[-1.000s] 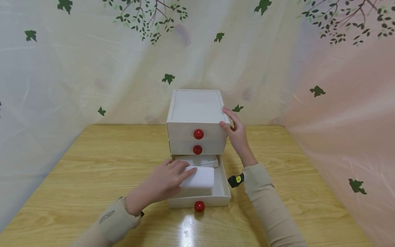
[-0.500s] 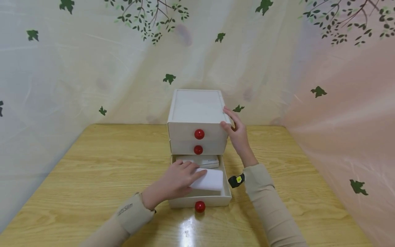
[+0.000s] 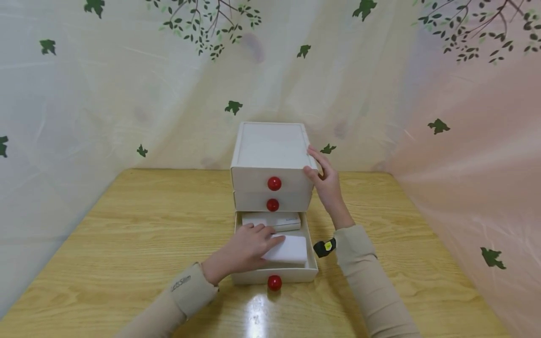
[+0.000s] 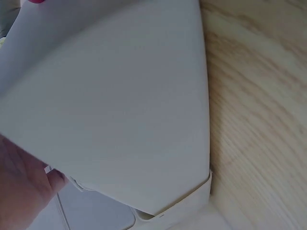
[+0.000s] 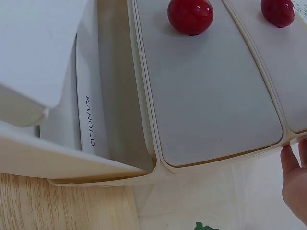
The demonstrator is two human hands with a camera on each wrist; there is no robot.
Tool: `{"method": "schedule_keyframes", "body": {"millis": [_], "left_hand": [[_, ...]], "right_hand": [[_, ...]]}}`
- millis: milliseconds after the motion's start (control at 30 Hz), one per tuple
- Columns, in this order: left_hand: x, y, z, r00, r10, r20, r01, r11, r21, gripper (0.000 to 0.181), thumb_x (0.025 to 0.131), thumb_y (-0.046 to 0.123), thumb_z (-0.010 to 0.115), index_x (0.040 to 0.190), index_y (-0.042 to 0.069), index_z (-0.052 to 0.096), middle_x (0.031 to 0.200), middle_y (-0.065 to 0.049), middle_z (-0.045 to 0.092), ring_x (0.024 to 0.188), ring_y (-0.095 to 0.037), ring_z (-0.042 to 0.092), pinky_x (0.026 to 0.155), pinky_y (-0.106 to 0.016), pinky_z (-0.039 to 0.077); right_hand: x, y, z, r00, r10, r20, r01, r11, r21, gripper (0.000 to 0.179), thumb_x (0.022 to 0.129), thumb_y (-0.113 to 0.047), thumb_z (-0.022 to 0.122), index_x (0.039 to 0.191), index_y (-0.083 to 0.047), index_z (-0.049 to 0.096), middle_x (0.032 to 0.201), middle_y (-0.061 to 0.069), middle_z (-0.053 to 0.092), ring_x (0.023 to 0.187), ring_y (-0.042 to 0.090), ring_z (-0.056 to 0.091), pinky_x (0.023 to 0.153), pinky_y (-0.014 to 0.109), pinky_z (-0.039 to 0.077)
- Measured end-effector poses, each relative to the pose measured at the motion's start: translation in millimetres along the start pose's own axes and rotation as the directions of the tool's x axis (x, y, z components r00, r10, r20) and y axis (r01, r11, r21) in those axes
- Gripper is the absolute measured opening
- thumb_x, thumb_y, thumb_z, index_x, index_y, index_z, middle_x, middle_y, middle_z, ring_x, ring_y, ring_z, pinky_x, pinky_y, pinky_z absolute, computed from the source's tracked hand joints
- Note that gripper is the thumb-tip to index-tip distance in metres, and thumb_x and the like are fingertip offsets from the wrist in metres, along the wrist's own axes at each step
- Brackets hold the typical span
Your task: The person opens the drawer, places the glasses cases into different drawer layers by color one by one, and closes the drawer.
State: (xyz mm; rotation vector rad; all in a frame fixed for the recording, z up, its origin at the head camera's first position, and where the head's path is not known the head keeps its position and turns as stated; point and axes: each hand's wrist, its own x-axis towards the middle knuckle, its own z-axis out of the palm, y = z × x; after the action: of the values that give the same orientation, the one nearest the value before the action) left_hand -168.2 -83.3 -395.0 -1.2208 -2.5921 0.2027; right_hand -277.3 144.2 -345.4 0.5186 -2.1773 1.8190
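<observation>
A white cabinet [image 3: 272,145] with red knobs stands at the table's middle, its bottom drawer [image 3: 296,276] pulled out. Inside that drawer, toward its front, my left hand [image 3: 247,249] holds a plain white box [image 3: 293,249], thumb along its top. In the right wrist view the white box [image 5: 36,43] hangs over the drawer's rim line, tilted. My right hand [image 3: 329,190] touches the cabinet's upper right edge with thumb and fingertips. Behind the held box lies a flat white box [image 5: 88,105] lettered KANOLD. In the left wrist view the drawer wall hides part of my left hand [image 4: 24,187].
Two upper drawers, with a top knob [image 3: 274,183] and a middle knob [image 3: 272,204], are closed. The bottom drawer's red knob [image 3: 274,282] juts toward me. A wooden table [image 3: 148,225] carries the cabinet; a leaf-patterned curtain [image 3: 181,108] hangs behind.
My left hand has moved right with the white box, then lowered it slightly toward the drawer floor. My right hand keeps its place on the cabinet.
</observation>
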Motion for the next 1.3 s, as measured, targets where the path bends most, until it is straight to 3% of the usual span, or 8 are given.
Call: {"method": "schedule_keyframes", "body": {"millis": [433,700,900,1300], "left_hand": [[0.9,-1.2,13.1,1.0,-0.019,0.025,0.02,0.998,-0.058,0.056,0.074,0.043,0.081,0.123,0.023,0.063,0.11,-0.002,0.068,0.093,-0.016,0.066,0.055,-0.024,0.047],[0.8,0.6,19.4,0.996,-0.058,0.07,0.063,0.996,-0.06,0.06,0.074,0.048,0.08,0.125,0.021,0.061,0.108,-0.001,0.069,0.095,-0.017,0.066,0.057,-0.026,0.051],[3.6,3.3,19.0,0.993,-0.081,0.082,0.084,0.996,-0.041,0.06,0.075,0.051,0.077,0.124,0.02,0.06,0.102,-0.001,0.068,0.083,-0.015,0.065,0.048,-0.023,0.04],[13.2,3.8,18.0,0.971,-0.165,0.172,0.178,0.982,-0.064,0.074,0.071,0.059,0.077,0.13,0.02,0.056,0.103,-0.001,0.069,0.076,-0.014,0.062,0.046,-0.026,0.038]], "right_hand": [[-1.1,-1,0,1.0,-0.014,-0.006,0.014,1.0,0.018,0.047,0.097,-0.019,0.056,0.143,-0.016,0.048,0.156,-0.006,0.036,0.146,0.012,0.028,0.116,0.047,0.033],[-1.2,0,0,1.0,-0.017,-0.003,0.017,1.0,0.016,0.047,0.097,-0.02,0.056,0.143,-0.016,0.048,0.156,-0.007,0.036,0.146,0.012,0.028,0.116,0.047,0.033],[-1.3,-1,0,1.0,-0.018,-0.006,0.018,1.0,0.007,0.047,0.097,-0.022,0.057,0.143,-0.017,0.049,0.155,-0.007,0.037,0.146,0.012,0.029,0.116,0.047,0.034],[-1.2,-1,-1,1.0,-0.009,-0.004,0.009,1.0,-0.005,0.047,0.098,-0.023,0.056,0.143,-0.018,0.048,0.156,-0.006,0.036,0.147,0.013,0.027,0.117,0.048,0.032]]}}
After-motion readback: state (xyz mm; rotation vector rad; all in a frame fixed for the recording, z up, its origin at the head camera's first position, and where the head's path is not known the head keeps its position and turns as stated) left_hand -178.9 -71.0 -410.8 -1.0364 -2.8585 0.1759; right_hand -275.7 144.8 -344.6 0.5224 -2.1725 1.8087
